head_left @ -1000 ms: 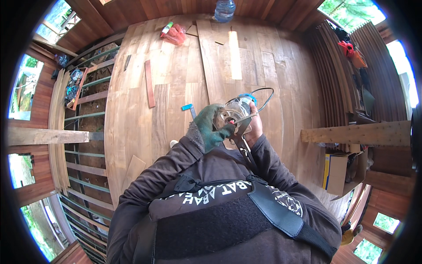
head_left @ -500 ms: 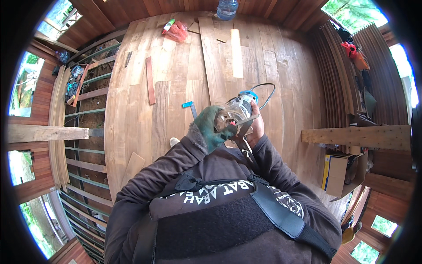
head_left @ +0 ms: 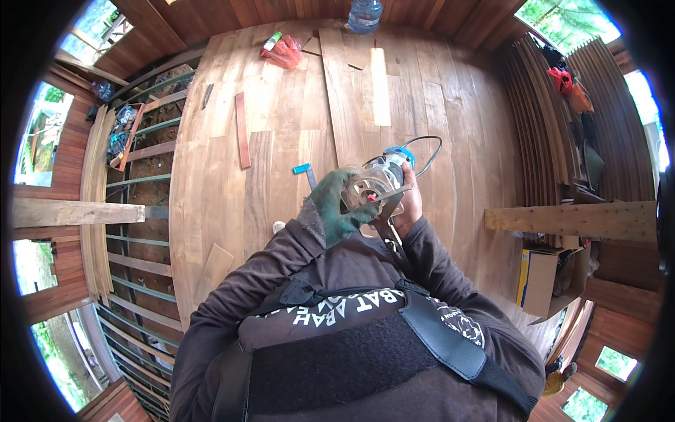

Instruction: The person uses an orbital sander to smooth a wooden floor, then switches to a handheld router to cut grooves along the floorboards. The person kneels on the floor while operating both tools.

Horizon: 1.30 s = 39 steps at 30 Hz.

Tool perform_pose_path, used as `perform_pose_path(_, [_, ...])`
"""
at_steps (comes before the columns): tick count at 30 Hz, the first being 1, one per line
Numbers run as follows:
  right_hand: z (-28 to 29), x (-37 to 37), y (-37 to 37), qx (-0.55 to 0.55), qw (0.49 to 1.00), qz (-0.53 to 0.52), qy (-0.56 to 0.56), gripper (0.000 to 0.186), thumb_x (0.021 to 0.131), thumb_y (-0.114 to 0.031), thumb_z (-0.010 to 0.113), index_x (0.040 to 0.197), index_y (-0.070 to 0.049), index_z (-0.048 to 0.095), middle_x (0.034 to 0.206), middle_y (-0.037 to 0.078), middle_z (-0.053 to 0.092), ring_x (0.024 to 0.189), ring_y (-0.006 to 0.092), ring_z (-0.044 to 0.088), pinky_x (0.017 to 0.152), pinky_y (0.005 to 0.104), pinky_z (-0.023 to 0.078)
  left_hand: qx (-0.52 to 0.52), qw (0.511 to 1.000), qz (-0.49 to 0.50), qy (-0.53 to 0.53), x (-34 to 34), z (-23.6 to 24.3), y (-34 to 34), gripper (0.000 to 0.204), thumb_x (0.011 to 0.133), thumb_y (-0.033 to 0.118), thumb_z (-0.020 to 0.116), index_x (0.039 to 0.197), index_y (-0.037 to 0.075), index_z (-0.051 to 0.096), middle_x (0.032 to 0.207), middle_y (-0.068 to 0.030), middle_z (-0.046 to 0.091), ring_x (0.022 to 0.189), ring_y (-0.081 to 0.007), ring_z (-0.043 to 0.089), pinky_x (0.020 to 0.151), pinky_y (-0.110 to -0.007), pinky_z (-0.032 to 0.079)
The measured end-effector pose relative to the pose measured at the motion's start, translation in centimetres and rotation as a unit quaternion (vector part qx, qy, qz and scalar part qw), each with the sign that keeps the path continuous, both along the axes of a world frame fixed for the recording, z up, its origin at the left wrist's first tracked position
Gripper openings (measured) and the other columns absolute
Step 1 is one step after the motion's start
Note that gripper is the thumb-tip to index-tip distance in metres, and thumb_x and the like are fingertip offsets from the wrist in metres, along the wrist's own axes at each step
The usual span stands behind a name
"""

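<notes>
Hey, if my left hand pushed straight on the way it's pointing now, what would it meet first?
The tool, which your left hand seems to be gripping. Past it, roughly in line, is your right hand, though depth is hard to judge.

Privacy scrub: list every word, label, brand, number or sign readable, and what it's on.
Dark shirt: large white lettering across the chest, partly legible; not transcribed.
Same shirt, beside the leather-like strap: small white print, too small to read.
Trim router, cardboard box: any text too small to read.
</notes>
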State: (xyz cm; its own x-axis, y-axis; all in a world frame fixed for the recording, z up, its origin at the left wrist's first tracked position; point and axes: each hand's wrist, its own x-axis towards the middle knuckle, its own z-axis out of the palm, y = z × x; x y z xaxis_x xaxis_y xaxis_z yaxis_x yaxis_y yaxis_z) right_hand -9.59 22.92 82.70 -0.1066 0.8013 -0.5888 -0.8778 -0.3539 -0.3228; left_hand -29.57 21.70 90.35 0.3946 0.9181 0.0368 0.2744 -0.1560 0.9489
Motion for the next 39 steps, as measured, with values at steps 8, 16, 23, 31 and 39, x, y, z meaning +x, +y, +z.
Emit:
perform_pose_path(8, [0.9, 0.5, -0.3, 0.060, 0.998, -0.016, 0.027, 0.053, 0.108, -0.049, 0.055, 0.131, -0.001, 0.058, 0.112, 0.016, 0.074, 0.097, 0.0314, 0.076, 0.086, 0.0468, 0.064, -0.080, 0.996, -0.029, -0.003, -1.8, 0.8, -0.8, 0.088, 0.088, 0.028, 0.087, 0.156, -0.003, 0.039, 0.135, -0.0202, 0.064, 0.118, -0.0250, 0.068, 0.103, -0.039, 0.054])
perform_pose_path(16, [4.3, 0.6, -0.5, 0.081, 0.994, -0.021, -0.066, 0.052, 0.106, -0.048, 0.060, 0.128, -0.001, 0.058, 0.106, 0.014, 0.074, 0.087, 0.0289, 0.076, 0.078, 0.0481, 0.066, -0.091, 0.995, -0.036, 0.021, -2.2, -0.1, -1.5, 0.075, 0.092, 0.014, 0.083, 0.153, -0.002, 0.042, 0.127, -0.0180, 0.070, 0.113, -0.0243, 0.072, 0.102, -0.037, 0.056])
perform_pose_path(23, [5.9, 0.4, -0.8, 0.121, 0.989, 0.019, -0.079, 0.053, 0.108, -0.050, 0.056, 0.126, -0.001, 0.060, 0.104, 0.015, 0.074, 0.085, 0.0291, 0.076, 0.076, 0.0481, 0.066, -0.019, 0.997, -0.050, 0.048, -2.7, -0.1, -1.8, 0.075, 0.088, 0.012, 0.086, 0.151, -0.001, 0.045, 0.123, -0.0177, 0.071, 0.109, -0.0236, 0.073, 0.098, -0.036, 0.057])
perform_pose_path(31, [4.0, 0.7, -0.8, 0.084, 0.994, 0.018, -0.068, 0.065, 0.097, -0.060, 0.068, 0.124, -0.002, 0.060, 0.099, 0.016, 0.073, 0.083, 0.0319, 0.075, 0.078, 0.0491, 0.065, 0.010, 0.999, -0.042, 0.022, -2.8, 0.1, -2.5, 0.073, 0.091, 0.016, 0.082, 0.154, 0.005, 0.047, 0.109, -0.0132, 0.075, 0.099, -0.0184, 0.074, 0.093, -0.035, 0.058])
perform_pose_path(39, [2.3, 0.9, -1.3, 0.043, 0.996, 0.058, 0.058, 0.052, 0.101, -0.051, 0.065, 0.125, -0.005, 0.060, 0.098, 0.013, 0.073, 0.080, 0.0296, 0.075, 0.073, 0.0462, 0.065, -0.018, 0.999, -0.045, -0.007, -3.4, 0.5, -3.4, 0.079, 0.091, 0.012, 0.081, 0.159, 0.006, 0.041, 0.097, -0.0102, 0.073, 0.089, -0.0178, 0.071, 0.086, -0.035, 0.058])
